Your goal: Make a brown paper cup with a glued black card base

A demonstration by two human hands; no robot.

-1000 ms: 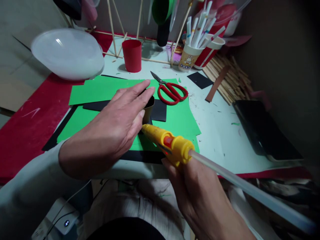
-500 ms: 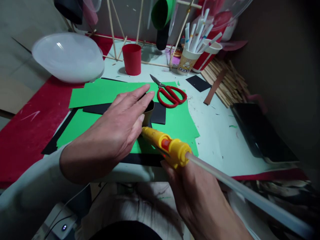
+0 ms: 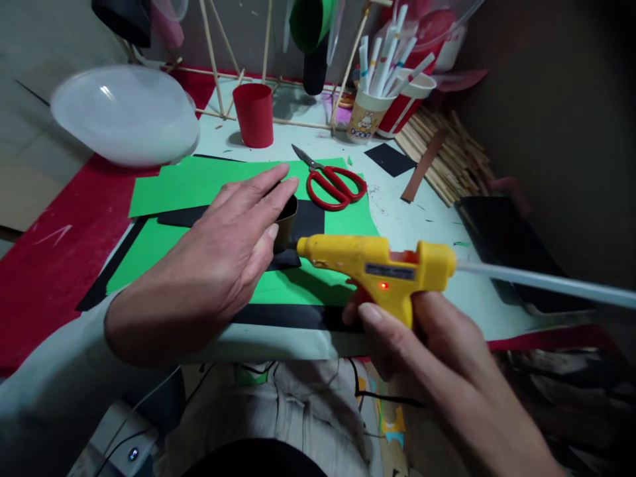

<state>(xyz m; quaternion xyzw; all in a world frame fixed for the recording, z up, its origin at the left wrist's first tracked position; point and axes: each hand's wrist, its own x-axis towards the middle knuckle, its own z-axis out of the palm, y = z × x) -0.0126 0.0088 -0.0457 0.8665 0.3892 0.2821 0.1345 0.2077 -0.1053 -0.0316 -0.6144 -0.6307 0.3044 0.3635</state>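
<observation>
My right hand (image 3: 422,338) grips a yellow hot glue gun (image 3: 358,258) by its handle. A small red light glows on the gun's side, and a long clear glue stick (image 3: 536,278) sticks out of its back. The gun's nozzle points left at the base of a dark paper tube (image 3: 285,228), close to or touching it. My left hand (image 3: 223,258) holds that tube upright, its fingers pressed along the near and left side and hiding much of it. Beneath lie black paper (image 3: 313,218) and stacked green sheets (image 3: 169,255).
Red-handled scissors (image 3: 334,185) lie on the green paper. Behind stand a red paper cup (image 3: 254,116), a translucent bowl (image 3: 124,116) and a bunny cup (image 3: 368,119) of straws. Wooden sticks (image 3: 447,159), a brown strip (image 3: 424,165) and a black phone-like slab (image 3: 517,252) are at the right.
The glue gun has swung from pointing away from me to lying sideways, its back end now out to the right. My left hand keeps its hold on the tube; the view shifts slightly.
</observation>
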